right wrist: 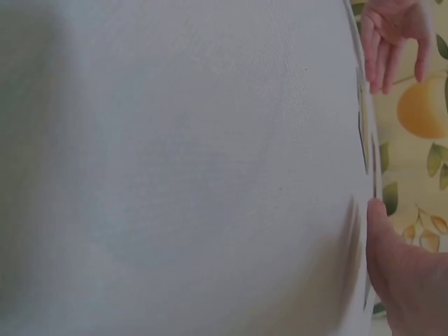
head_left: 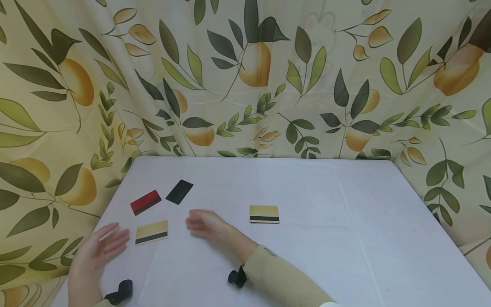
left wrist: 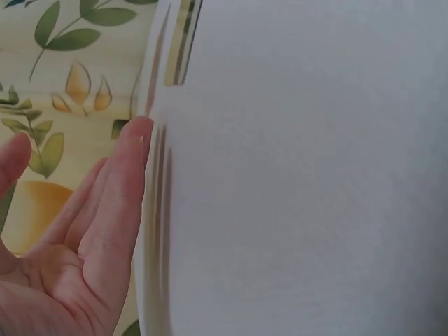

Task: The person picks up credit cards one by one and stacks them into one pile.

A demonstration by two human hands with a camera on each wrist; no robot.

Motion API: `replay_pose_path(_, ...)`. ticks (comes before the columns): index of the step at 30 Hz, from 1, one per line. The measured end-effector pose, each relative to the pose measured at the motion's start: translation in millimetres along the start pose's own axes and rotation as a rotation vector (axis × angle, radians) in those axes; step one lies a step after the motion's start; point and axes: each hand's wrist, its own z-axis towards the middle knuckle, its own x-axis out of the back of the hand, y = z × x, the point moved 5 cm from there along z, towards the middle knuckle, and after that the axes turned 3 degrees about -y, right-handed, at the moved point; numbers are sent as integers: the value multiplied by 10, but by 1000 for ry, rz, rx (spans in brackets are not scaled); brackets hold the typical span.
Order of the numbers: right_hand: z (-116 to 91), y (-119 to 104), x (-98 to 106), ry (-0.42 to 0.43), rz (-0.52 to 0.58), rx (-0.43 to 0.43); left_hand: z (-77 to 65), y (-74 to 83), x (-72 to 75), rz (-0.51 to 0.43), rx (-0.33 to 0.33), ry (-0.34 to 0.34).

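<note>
My left hand hovers by the table's left side, fingers extended, palm turned inward. Just right of its fingertips lies a gold card with a dark stripe. My right hand reaches leftward over the table with fingers fairly straight, holding nothing. Between and beyond the hands are a red card with a dark stripe and a plain black card. To the right of my right hand sits another gold card, with a thin reddish edge beneath it. In the left wrist view the left palm is empty.
A white-covered table spreads under everything. Behind and along its left side hangs a curtain printed with fruit and leaves. Small black wrist devices sit at both forearms.
</note>
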Motion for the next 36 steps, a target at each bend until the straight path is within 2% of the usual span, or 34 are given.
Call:
replay_pose_path(5, 10, 26, -83, -26, 37, -16, 5, -48, 56, 15, 11, 7)
replay_pose_path(9, 43, 75, -142, -59, 68, -34, 32, -79, 55, 54, 36, -59)
replay_pose_path(13, 93, 133, -207, -95, 90, -42, 38, -97, 11, 85, 58, -61)
replay_pose_path(16, 101, 155, -258, -125, 101, -44, 20, -97, -27, 99, 72, -26)
replay_pose_path(20, 92, 167, -314, -155, 131, -41, 14, -99, -54, 119, 97, -48)
replay_pose_path(31, 75, 209, -381, -167, 163, -32, 34, -117, -109, 183, 106, -93)
replay_pose_path(36, 75, 207, -386, -163, 176, -35, 58, -117, -120, 203, 119, -60)
